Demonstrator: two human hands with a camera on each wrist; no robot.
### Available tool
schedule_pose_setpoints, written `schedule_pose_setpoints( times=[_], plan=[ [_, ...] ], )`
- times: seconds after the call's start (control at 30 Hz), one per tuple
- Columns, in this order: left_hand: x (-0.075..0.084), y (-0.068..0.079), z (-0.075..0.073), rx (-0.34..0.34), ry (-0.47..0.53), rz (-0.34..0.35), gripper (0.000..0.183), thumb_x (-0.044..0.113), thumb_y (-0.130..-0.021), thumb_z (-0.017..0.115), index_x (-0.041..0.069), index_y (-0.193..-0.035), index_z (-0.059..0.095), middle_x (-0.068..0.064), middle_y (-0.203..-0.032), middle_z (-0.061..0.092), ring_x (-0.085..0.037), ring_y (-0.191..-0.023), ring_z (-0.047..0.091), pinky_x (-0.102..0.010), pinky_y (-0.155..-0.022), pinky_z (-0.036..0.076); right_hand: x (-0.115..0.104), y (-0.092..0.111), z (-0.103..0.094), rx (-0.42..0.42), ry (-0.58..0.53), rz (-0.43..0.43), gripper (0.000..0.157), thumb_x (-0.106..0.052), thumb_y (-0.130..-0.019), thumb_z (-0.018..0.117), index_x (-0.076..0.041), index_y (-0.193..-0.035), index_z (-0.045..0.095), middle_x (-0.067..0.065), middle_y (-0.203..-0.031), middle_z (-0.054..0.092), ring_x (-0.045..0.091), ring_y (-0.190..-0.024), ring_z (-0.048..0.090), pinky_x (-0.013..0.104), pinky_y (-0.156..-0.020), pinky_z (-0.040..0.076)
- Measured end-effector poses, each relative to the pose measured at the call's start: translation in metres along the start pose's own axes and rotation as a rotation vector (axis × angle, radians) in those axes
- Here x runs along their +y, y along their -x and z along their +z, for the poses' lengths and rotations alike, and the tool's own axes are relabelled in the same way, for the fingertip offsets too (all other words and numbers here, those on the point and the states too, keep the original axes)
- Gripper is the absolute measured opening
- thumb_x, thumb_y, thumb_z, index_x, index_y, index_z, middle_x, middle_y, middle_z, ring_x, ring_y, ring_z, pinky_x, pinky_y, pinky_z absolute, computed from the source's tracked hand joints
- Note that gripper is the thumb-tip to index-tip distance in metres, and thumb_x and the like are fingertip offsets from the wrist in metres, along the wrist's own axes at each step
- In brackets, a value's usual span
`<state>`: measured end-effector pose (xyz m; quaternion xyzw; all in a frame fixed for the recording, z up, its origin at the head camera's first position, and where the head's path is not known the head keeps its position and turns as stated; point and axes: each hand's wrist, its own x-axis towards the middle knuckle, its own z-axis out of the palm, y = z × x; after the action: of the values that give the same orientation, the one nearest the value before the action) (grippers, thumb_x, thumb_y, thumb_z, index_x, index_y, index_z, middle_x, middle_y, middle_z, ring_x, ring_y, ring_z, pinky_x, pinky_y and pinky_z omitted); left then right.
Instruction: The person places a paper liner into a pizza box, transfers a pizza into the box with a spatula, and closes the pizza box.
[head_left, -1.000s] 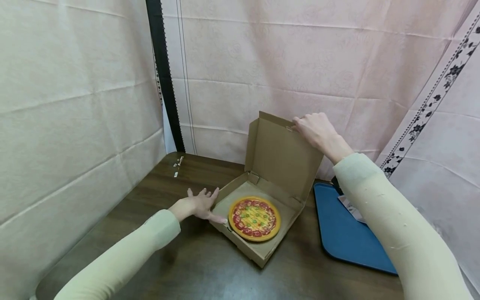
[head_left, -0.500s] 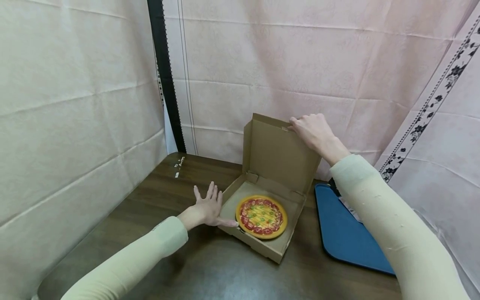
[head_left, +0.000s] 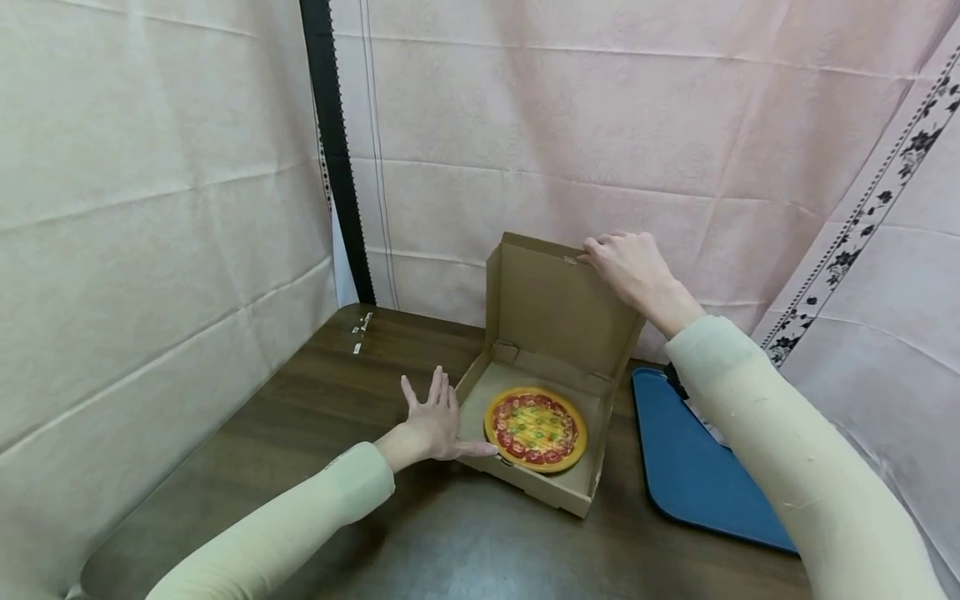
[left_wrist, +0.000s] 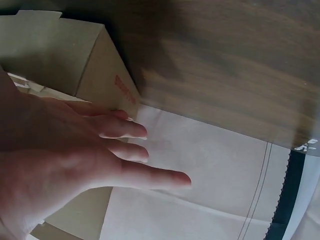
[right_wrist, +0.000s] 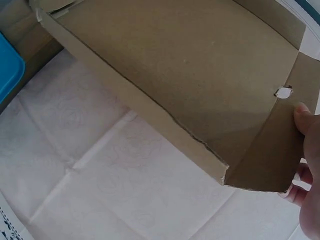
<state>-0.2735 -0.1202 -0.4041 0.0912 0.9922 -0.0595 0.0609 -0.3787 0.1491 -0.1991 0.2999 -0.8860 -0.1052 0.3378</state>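
Observation:
A cardboard pizza box (head_left: 528, 482) stands on the dark wooden table with its lid (head_left: 558, 312) raised. Inside lies a round pizza (head_left: 536, 429) with red and yellow topping, looking like a toy. My left hand (head_left: 431, 427) is spread at the box's near left corner, thumb along the front wall and fingers along the side. In the left wrist view, those straight fingers (left_wrist: 155, 176) reach past the box. My right hand (head_left: 633, 268) pinches the lid's top flap, thumb on the inner face near a small hole (right_wrist: 284, 92).
To the right lies a blue tray (head_left: 701, 467), with something dark and a paper piece partly hidden by the right sleeve (head_left: 780, 442). Bits of white tape (head_left: 358, 335) mark the table's back left. Pale cloth (head_left: 600, 125) hangs close behind the box.
The box, with the pizza in it, has shifted right and turned slightly, and my left hand has moved right with it. My right hand keeps its grip on the lid.

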Motion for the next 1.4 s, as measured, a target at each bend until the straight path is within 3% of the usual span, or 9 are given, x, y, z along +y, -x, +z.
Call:
schedule_pose_setpoints(
  times=[0.2, 0.63, 0.9, 1.4],
  plan=[
    [0.011, 0.001, -0.001, -0.002, -0.012, -0.044, 0.133, 0.099, -0.063, 0.026, 0.0, -0.151, 0.027, -0.021, -0.161, 0.007, -0.034, -0.151, -0.008, -0.079, -0.105, -0.004, -0.001, 0.002, 0.002, 0.015, 0.003, -0.016, 0.023, -0.029, -0.096, 0.059, -0.009, -0.087, 0.065, 0.008, -0.086, 0.073, 0.031, -0.075, 0.066, 0.045, -0.054, 0.052],
    [0.033, 0.0, -0.001, 0.027, -0.073, -0.123, 0.131, 0.103, -0.058, 0.019, 0.008, -0.145, 0.044, -0.015, -0.159, 0.026, -0.038, -0.151, -0.001, -0.08, -0.105, 0.003, -0.002, 0.003, 0.005, 0.046, 0.031, -0.046, 0.026, -0.029, -0.097, 0.057, -0.007, -0.087, 0.068, 0.009, -0.086, 0.074, 0.03, -0.074, 0.065, 0.042, -0.06, 0.053],
    [0.04, 0.001, -0.005, 0.028, -0.043, -0.113, 0.126, 0.099, -0.064, 0.023, 0.004, -0.142, 0.047, -0.018, -0.155, 0.033, -0.04, -0.15, -0.001, -0.08, -0.105, 0.005, -0.003, 0.005, 0.006, 0.028, 0.046, -0.05, 0.025, -0.028, -0.097, 0.057, -0.008, -0.088, 0.068, 0.009, -0.085, 0.073, 0.029, -0.074, 0.063, 0.04, -0.061, 0.052],
    [0.036, -0.002, -0.004, 0.032, -0.022, -0.099, 0.128, 0.101, -0.06, 0.024, 0.006, -0.144, 0.046, -0.018, -0.158, 0.027, -0.04, -0.15, 0.001, -0.079, -0.105, 0.011, -0.002, 0.006, 0.006, 0.028, 0.029, -0.06, 0.026, -0.028, -0.098, 0.056, -0.007, -0.089, 0.068, 0.01, -0.088, 0.074, 0.03, -0.073, 0.063, 0.039, -0.058, 0.051]
  ],
)
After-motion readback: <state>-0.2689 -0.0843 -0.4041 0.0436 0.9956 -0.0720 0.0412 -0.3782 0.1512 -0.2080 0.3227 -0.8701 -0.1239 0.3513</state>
